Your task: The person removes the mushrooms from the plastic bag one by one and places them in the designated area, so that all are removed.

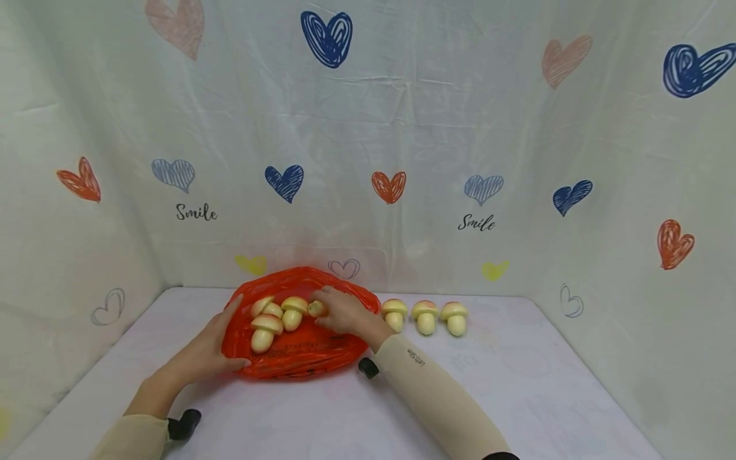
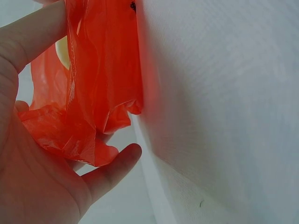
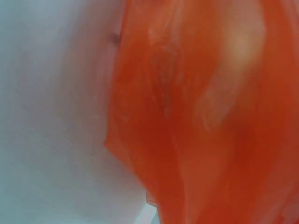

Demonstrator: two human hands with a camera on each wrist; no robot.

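Note:
A red plastic bag (image 1: 299,365) lies with its mouth open toward me. My left hand (image 1: 213,348) holds the bag's left rim, thumb low and fingers higher up; in the left wrist view, the red film (image 2: 103,60) passes between thumb and fingers. Inside the bag are toy mushrooms with pale stems and yellow-pink caps: one in front (image 1: 266,331), one behind it (image 1: 266,308) and one to the right (image 1: 294,312). Over the bag's right part my right hand (image 1: 345,312) pinches another toy mushroom (image 1: 317,309). Red film covers most of the right wrist view, hiding that hand.
Right of the bag, three toy mushrooms stand in a row: a left one (image 1: 394,314), a middle one (image 1: 426,317) and a right one (image 1: 455,318). They are on a white-covered table (image 1: 517,390). A white curtain (image 1: 368,128) with printed hearts hangs behind.

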